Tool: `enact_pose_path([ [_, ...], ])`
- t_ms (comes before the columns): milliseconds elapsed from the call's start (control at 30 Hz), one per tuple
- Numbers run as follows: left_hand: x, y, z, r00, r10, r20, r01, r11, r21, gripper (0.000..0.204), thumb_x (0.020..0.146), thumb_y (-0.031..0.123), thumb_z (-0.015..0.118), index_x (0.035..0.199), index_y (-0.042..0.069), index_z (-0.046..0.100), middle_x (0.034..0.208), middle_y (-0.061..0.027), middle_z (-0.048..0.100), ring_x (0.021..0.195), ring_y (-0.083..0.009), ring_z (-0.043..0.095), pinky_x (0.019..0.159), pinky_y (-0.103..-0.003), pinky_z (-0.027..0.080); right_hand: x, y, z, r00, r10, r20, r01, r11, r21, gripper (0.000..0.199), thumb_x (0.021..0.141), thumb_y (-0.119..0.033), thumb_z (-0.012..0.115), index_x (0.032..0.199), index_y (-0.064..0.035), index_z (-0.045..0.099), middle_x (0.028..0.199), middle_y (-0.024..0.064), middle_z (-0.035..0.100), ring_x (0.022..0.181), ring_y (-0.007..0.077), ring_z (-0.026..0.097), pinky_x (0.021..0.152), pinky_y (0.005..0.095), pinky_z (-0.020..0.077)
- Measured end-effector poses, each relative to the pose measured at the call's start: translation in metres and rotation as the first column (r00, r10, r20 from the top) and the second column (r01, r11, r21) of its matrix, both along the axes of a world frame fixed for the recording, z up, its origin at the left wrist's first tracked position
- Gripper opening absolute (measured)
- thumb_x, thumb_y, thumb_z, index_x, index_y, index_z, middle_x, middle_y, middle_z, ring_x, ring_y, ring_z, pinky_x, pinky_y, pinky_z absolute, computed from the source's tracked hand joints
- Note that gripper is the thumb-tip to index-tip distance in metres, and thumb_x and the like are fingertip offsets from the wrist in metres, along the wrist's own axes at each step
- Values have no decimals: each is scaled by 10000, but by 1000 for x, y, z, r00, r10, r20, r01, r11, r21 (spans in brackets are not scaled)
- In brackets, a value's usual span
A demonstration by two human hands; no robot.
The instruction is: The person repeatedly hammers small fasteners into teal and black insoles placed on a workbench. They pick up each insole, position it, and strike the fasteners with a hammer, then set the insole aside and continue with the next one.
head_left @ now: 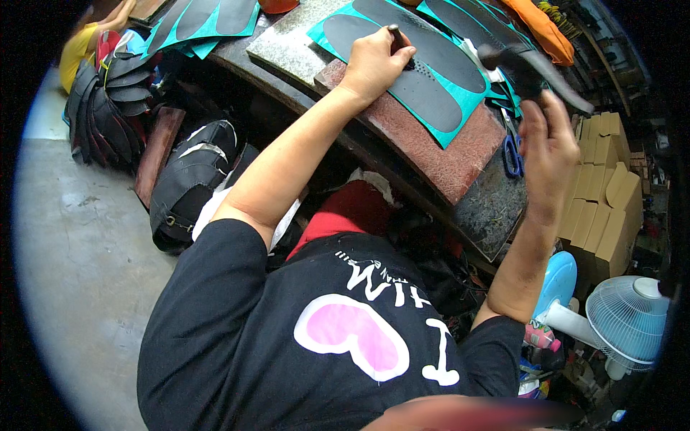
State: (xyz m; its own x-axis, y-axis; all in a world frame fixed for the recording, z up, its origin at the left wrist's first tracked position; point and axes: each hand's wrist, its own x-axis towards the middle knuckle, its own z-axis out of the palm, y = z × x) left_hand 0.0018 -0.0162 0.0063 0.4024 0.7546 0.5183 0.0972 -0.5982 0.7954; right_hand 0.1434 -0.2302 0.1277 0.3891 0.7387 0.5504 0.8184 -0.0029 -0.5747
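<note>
My left hand (pixel 374 68) is closed round a short dark metal punch (pixel 394 34), held upright on a black insole shape (pixel 422 100). Rows of small holes show in that shape beside the punch. The shape is on a teal sheet (pixel 447 135) with other black insole shapes, lying over a reddish-brown block (pixel 460 169). At the right, my right hand (pixel 550 144) is raised with curled fingers, gripping a hammer (pixel 528 70) whose dark head is smeared by motion. Blue-handled scissors (pixel 512 154) lie on the bench just left of my right hand.
More teal sheets (pixel 198 21) lie at the far left of the bench, and an orange cloth (pixel 543 32) at the far right. Cardboard boxes (pixel 604 208) and a fan (pixel 625 323) stand to the right. A black bag (pixel 190 187) sits left below the bench; a person in yellow (pixel 77 54) is beyond.
</note>
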Motion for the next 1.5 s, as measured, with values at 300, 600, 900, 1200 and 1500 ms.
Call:
enact_pose_path([
  [300, 9, -27, 7, 973, 90, -212, 33, 855, 517, 164, 852, 177, 675, 888, 54, 574, 735, -153, 644, 717, -354, 650, 627, -410, 520, -18, 28, -30, 976, 14, 217, 35, 975, -218, 316, 920, -309, 628, 1122, -66, 616, 927, 232, 651, 843, 418, 636, 700, 426, 517],
  [600, -42, 51, -3, 909, 228, 348, -101, 932, -348, 149, 904, 147, 646, 922, 1, 627, 835, -95, 705, 784, -159, 665, 747, -296, 512, 8, -54, -60, 961, -122, 247, 225, 863, -452, 295, 930, -354, 588, 1092, -109, 562, 782, 196, 657, 741, 416, 636, 611, 507, 480],
  [900, -64, 71, 62, 871, -187, 455, 462, 627, -627, 157, 919, 120, 644, 1016, 12, 584, 903, -133, 679, 840, -205, 672, 807, -316, 554, 8, -62, -66, 980, -167, 106, 198, 822, -535, 414, 967, -390, 537, 1162, -27, 574, 894, 236, 669, 884, 417, 649, 728, 460, 502],
  [1200, 23, 49, 173, 745, -209, 634, 350, 931, -104, 36, 923, 70, 610, 922, 37, 595, 765, -49, 641, 663, -153, 638, 599, -301, 541, 9, -60, -69, 978, -136, 156, 193, 873, -448, 324, 935, -343, 580, 1192, -147, 553, 778, 202, 657, 727, 424, 634, 608, 516, 483],
  [1500, 138, 57, 36, 987, 145, 74, -123, 962, -245, 197, 795, 218, 734, 869, 45, 672, 843, -99, 707, 811, -201, 682, 779, -344, 529, 7, -61, -68, 982, -131, 134, 180, 854, -487, 313, 937, -356, 575, 1157, -135, 552, 835, 181, 675, 774, 407, 649, 633, 497, 502],
])
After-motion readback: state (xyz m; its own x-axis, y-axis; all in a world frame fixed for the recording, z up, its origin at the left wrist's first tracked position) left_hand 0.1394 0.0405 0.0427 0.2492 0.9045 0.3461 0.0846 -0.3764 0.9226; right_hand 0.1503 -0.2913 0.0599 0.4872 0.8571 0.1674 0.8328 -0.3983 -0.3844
